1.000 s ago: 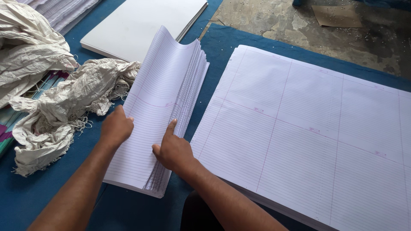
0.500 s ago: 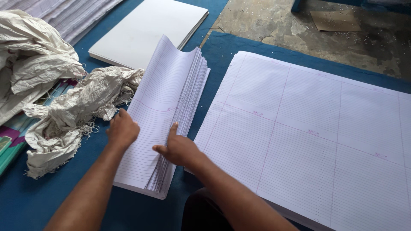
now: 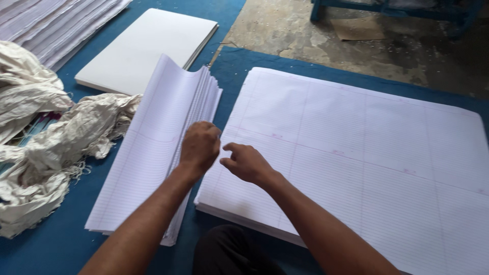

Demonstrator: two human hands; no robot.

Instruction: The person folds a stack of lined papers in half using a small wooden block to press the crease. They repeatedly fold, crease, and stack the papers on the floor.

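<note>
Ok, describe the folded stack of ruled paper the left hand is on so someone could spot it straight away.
On the blue mat, left of the big flat pile of ruled sheets, lies the folded stack of ruled paper under the left hand. It is narrow, its far end fans upward, and crumpled white cloth lies at its left.

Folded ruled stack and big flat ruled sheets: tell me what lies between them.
In the head view, a narrow strip of blue cloth shows between the folded ruled stack and the big flat ruled sheets; the left hand spans the gap higher up.
</note>
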